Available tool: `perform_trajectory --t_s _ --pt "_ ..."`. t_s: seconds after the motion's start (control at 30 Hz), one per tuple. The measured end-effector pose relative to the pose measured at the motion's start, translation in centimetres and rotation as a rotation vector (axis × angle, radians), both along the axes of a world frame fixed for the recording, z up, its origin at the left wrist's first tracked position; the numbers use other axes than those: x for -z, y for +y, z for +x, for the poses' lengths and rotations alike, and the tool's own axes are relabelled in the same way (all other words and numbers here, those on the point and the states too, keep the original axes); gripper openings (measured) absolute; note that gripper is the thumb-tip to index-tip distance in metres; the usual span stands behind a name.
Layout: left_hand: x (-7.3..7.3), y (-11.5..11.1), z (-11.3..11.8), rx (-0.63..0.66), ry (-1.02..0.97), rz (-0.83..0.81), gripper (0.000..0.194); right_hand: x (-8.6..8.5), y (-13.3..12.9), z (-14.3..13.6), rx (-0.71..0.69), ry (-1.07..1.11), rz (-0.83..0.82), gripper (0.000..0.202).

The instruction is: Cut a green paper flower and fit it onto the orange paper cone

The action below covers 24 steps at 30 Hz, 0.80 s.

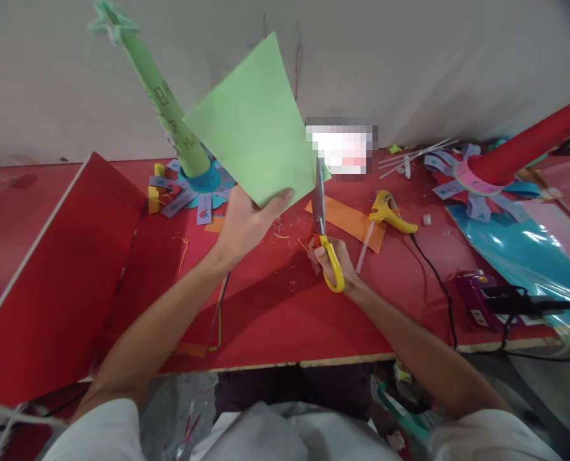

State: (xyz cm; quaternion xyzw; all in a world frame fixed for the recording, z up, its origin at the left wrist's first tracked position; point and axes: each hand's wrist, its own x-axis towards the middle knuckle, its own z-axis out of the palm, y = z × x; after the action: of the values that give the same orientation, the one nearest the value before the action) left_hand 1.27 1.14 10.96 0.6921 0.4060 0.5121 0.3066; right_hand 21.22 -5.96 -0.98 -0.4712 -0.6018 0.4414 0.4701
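Surface: yellow glue gun lies on right, beside orange strip. Green paper, flat, angular, is raised, pinched by left hand; right hand grips scissors at its edge.

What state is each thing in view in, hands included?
Left hand: closed on green paper
Right hand: closed on scissors
Green paper: raised, unfolded
Scissors: at paper's edge, opening unclear
Glue gun: lying down, corded; heat unclear
Orange strip: flat, partly under glue gun
Green tube: standing
Red tube: standing, top out of view
Red board: tilted up
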Motion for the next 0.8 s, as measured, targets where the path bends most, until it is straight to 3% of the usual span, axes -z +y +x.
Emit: perform_trajectory --t_s 0.33,0.67,0.8 --pt "-0.3 -0.1 -0.2 -0.027 -0.045 -0.033 0.037 0.0 0.1 0.0 0.024 0.020 -0.058 0.074" --pt "0.9 0.6 -0.8 -0.027 -0.028 -0.026 0.043 0.0 0.0 0.0 -0.005 0.009 -0.028 0.072" --pt "0.6 0.6 -0.8 -0.024 -0.028 -0.042 0.043 -0.5 0.0 -0.2 -0.010 0.025 -0.053 0.075"
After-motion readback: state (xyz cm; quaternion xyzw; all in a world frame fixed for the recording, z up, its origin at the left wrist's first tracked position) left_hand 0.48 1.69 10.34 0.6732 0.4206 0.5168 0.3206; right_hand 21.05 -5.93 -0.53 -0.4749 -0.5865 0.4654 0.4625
